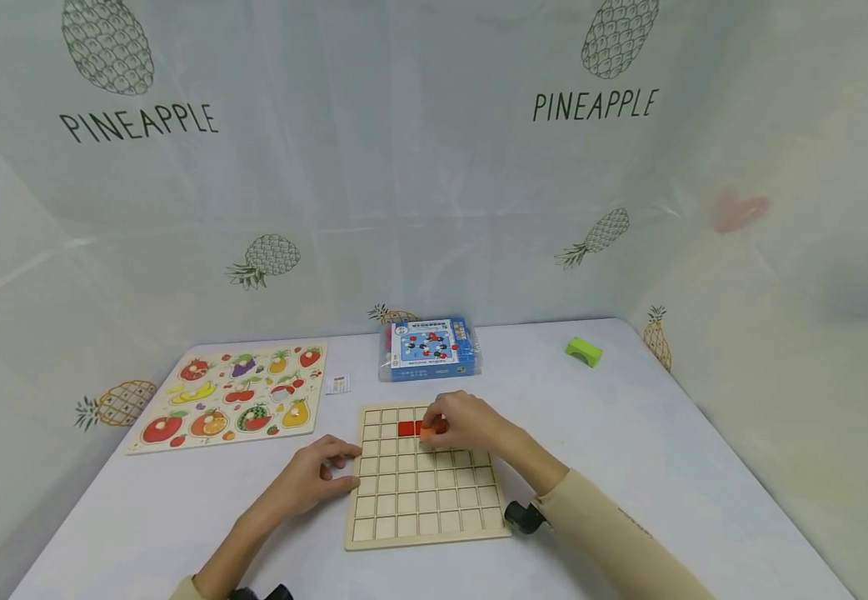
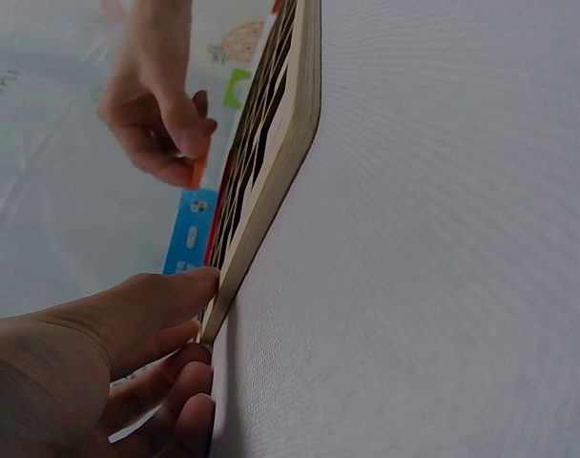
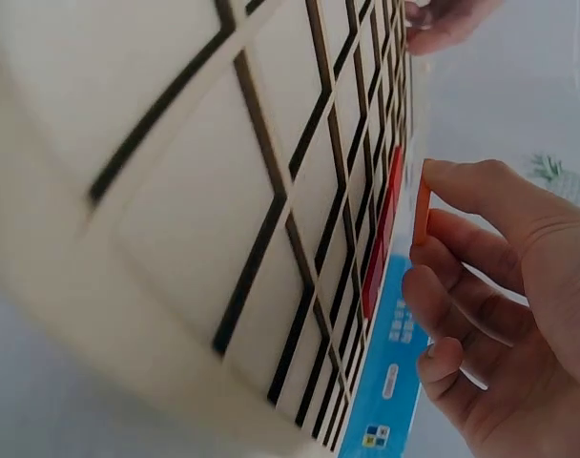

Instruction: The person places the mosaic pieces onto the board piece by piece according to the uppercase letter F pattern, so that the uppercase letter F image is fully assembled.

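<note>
Board (image 1: 428,502) lies before me, most visible squares bare; red tiles (image 1: 406,428) fill part of one row near its far edge, my right hand (image 1: 462,421) hiding how many. At my left wrist, my left hand's (image 2: 88,343) spread thumb and fingertips touch the board's edge. At my right, thumb and forefinger pinch an orange tile (image 3: 423,204) above the board, not yet set down.
</note>
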### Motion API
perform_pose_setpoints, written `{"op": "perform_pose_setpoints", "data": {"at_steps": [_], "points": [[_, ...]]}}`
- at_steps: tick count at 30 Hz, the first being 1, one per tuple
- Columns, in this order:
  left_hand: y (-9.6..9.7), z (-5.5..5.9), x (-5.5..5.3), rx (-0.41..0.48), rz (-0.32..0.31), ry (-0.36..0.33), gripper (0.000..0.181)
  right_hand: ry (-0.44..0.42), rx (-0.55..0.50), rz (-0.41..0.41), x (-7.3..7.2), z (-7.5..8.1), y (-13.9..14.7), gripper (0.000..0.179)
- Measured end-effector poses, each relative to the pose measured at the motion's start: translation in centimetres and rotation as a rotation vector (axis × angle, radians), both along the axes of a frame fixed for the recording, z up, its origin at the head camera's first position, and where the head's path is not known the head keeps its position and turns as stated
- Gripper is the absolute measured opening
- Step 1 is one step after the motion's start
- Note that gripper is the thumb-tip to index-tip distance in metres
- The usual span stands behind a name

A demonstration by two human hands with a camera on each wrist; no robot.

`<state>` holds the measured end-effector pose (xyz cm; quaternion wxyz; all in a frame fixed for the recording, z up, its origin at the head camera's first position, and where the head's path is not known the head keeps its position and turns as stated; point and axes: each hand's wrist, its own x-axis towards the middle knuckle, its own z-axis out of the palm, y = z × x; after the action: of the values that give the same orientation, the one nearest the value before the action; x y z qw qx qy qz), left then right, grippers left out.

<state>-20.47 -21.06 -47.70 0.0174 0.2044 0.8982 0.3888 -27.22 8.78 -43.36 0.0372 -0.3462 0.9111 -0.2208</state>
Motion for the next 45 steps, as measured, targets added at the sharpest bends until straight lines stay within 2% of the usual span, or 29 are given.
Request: {"op": "perform_pose_setpoints", "data": {"at_steps": [9,29,45], "points": [[0.0,-0.2,-0.1,0.005,-0.002,0.011,0.040,0.026,0.048,0.049,0.1,-0.4,-1.8,0.018],[0.2,0.0,-0.1,-0.011,0.015,0.002,0.040,0.053,0.116,0.031,0.2,-0.5,-3.6,0.022],[0.1,0.0,-0.1,-0.010,0.015,-0.002,0.039,0.048,0.108,0.026,0.5,-0.4,-3.6,0.022]]}}
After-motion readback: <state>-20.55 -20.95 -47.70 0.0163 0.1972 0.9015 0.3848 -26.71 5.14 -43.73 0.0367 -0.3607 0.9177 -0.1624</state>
